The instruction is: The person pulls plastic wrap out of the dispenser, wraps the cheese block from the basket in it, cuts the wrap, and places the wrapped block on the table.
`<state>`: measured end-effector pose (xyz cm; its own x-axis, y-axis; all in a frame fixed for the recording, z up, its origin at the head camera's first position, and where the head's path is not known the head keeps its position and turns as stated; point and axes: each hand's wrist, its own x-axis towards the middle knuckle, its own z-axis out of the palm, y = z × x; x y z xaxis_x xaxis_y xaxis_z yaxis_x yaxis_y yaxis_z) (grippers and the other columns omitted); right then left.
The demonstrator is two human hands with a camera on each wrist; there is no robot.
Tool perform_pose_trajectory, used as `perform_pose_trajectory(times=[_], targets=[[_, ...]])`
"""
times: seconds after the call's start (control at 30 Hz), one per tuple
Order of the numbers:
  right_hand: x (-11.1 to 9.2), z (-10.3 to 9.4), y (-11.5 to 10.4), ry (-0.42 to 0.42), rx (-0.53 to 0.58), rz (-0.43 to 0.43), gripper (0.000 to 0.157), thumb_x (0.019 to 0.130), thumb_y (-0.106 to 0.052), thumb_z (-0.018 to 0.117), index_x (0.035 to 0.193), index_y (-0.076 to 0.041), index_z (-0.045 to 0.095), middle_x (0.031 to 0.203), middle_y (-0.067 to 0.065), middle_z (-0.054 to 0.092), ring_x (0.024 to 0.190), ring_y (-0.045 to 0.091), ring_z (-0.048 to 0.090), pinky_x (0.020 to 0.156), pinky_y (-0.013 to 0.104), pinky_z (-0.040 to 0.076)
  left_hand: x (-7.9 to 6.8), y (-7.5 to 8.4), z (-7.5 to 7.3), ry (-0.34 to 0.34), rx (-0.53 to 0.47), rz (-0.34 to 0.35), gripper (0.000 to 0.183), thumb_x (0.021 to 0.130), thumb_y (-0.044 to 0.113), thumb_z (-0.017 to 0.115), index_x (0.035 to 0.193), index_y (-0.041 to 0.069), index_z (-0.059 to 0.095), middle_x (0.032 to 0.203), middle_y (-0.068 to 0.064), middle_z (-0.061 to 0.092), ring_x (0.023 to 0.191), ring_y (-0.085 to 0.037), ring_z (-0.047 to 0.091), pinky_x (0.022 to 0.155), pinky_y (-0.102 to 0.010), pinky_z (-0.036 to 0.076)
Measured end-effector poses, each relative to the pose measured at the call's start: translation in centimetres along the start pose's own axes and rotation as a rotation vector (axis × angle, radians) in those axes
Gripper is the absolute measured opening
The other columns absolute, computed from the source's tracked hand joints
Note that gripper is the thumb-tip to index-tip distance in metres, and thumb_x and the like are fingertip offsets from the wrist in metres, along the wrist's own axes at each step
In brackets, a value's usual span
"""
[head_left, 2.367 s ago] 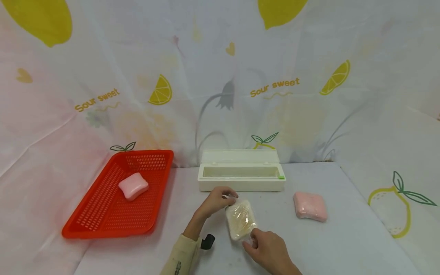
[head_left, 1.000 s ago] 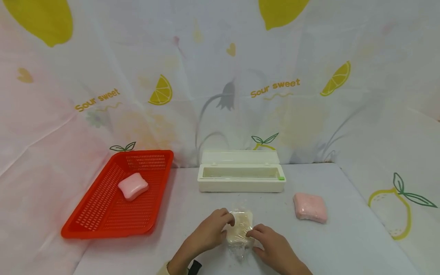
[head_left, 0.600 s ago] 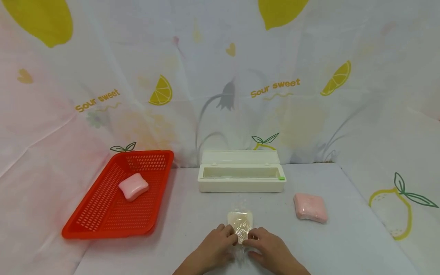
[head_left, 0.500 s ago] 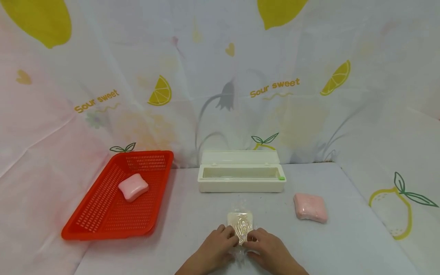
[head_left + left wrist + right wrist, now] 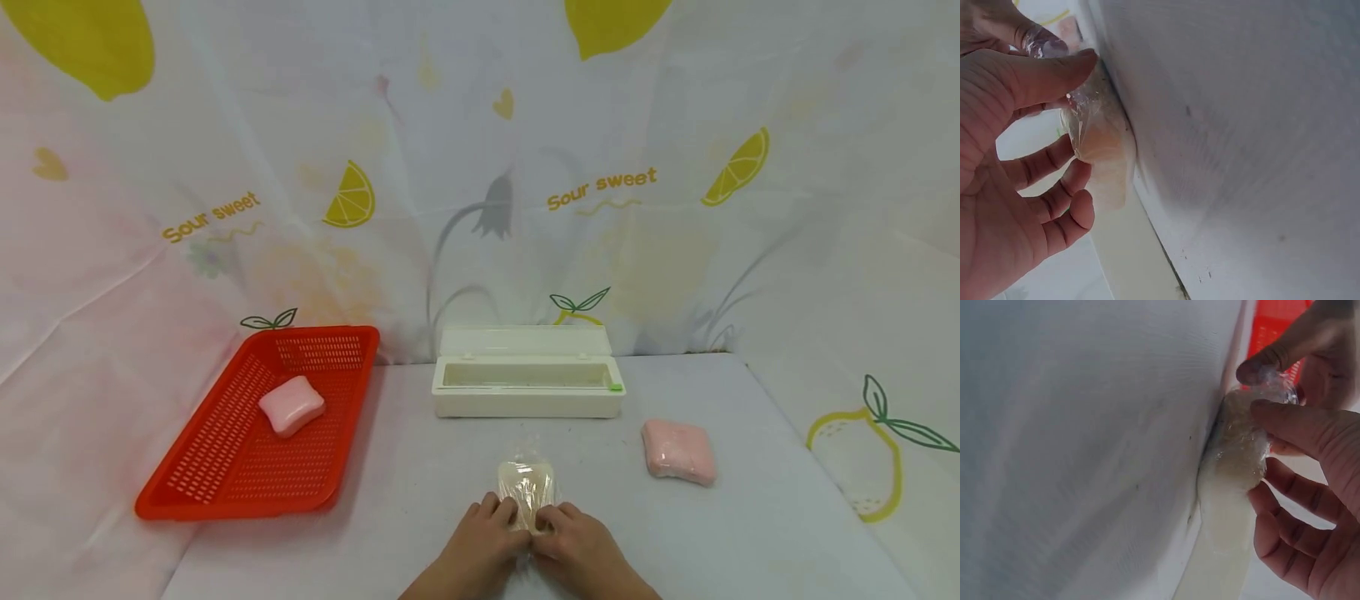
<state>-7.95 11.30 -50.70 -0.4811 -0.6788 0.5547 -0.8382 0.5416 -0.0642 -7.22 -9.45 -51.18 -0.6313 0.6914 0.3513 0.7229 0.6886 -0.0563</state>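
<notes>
A cream bar of soap (image 5: 527, 479) lies on the table in front of me, covered in wrinkled, clear cling film (image 5: 1244, 440). My left hand (image 5: 483, 542) pinches the film at the bar's near end. Close beside it, my right hand (image 5: 581, 550) pinches the same gathered end from the right. The left wrist view shows the left thumb (image 5: 1063, 72) pressed on the bunched film, with the other fingers curled along the bar's side. In the right wrist view, the right thumb (image 5: 1285, 422) presses the film at that end. The hands partly hide the bar's near end.
A white cling film box (image 5: 528, 406) with its lid raised and a green slider stands behind the bar. To the left is a red perforated basket (image 5: 243, 506) holding a pink wrapped bar (image 5: 292, 406). Another pink bar (image 5: 678, 452) lies on the table at right.
The bar, earlier tilted and farther from me, now lies straight and nearer. Both hands have moved from its far and near ends to meet at the near end, gathering the film there.
</notes>
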Motion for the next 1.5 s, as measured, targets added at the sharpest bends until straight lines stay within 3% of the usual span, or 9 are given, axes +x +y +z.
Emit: perform_pose_trajectory(times=[0.17,0.37,0.57,0.73,0.93,1.2,1.43,1.5], targets=[[-0.3,-0.2,-0.1,0.002,0.096,0.055,0.018,0.073,-0.021,0.085,0.086,-0.024,0.073,0.091,-0.006,0.063,0.077,0.008,0.060,0.064,0.018,0.047,-0.3,0.1,-0.7,0.043,-0.039,-0.019,0.022,0.073,0.020,0.077,0.091,0.027,0.066,0.097,0.002,0.054,0.084,-0.015,0.047,0.064,-0.023,0.035],[-0.5,-0.3,0.0,0.045,0.118,0.060,0.025,0.074,-0.016,0.084,0.094,-0.020,0.070,0.092,-0.009,0.066,0.078,0.005,0.063,0.066,0.018,0.050,-0.4,0.2,-1.4,0.065,-0.039,-0.033,0.022,0.075,0.019,0.079,0.091,0.024,0.064,0.095,0.002,0.063,0.085,-0.015,0.056,0.064,-0.024,0.039],[0.1,-0.4,-0.2,0.046,0.146,0.144,0.023,0.080,-0.014,0.080,0.098,-0.020,0.068,0.084,-0.012,0.066,0.070,-0.001,0.059,0.059,0.015,0.046,0.0,0.2,-1.2,0.118,-0.044,-0.080,0.022,0.078,0.016,0.078,0.091,0.020,0.060,0.080,0.006,0.062,0.070,-0.012,0.054,0.055,-0.020,0.033],[0.9,-0.2,-0.3,0.023,0.178,0.273,0.015,0.085,-0.015,0.077,0.087,-0.020,0.063,0.069,-0.018,0.054,0.058,-0.007,0.040,0.051,0.012,0.035,0.7,0.0,-0.7,0.148,-0.068,-0.148,0.017,0.087,0.021,0.073,0.088,0.017,0.057,0.068,0.007,0.054,0.057,-0.008,0.041,0.050,-0.017,0.021],[1.7,-0.2,-0.2,-0.105,0.282,0.476,0.014,0.088,-0.014,0.073,0.090,-0.018,0.060,0.064,-0.020,0.048,0.053,-0.006,0.038,0.048,0.017,0.035,1.6,0.1,-0.9,0.083,-0.154,-0.218,0.014,0.088,0.020,0.073,0.089,0.017,0.059,0.068,0.010,0.055,0.059,-0.004,0.035,0.050,-0.016,0.023],[2.1,-0.4,0.3,-0.181,0.298,0.684,0.026,0.084,-0.024,0.076,0.092,-0.015,0.053,0.058,-0.015,0.043,0.048,0.000,0.036,0.043,0.023,0.031,2.2,0.0,-0.4,0.121,-0.173,-0.180,0.007,0.083,0.017,0.076,0.086,0.021,0.071,0.074,0.011,0.054,0.063,-0.004,0.036,0.053,-0.014,0.024],[2.3,0.4,0.9,-0.221,0.331,0.702,0.030,0.084,-0.027,0.077,0.088,-0.016,0.049,0.058,-0.012,0.040,0.048,0.002,0.034,0.043,0.023,0.028,2.3,-0.1,-0.4,-0.037,-0.092,-0.188,0.009,0.082,0.019,0.077,0.090,0.020,0.073,0.078,0.009,0.053,0.066,-0.007,0.039,0.054,-0.018,0.027],[2.2,0.2,1.4,-0.250,0.384,0.682,0.028,0.086,-0.028,0.075,0.090,-0.017,0.050,0.058,-0.012,0.042,0.048,0.001,0.035,0.043,0.022,0.029,2.5,0.0,-0.6,-0.037,-0.070,-0.172,0.008,0.082,0.018,0.077,0.088,0.018,0.072,0.079,0.008,0.053,0.068,-0.007,0.041,0.054,-0.018,0.028]])
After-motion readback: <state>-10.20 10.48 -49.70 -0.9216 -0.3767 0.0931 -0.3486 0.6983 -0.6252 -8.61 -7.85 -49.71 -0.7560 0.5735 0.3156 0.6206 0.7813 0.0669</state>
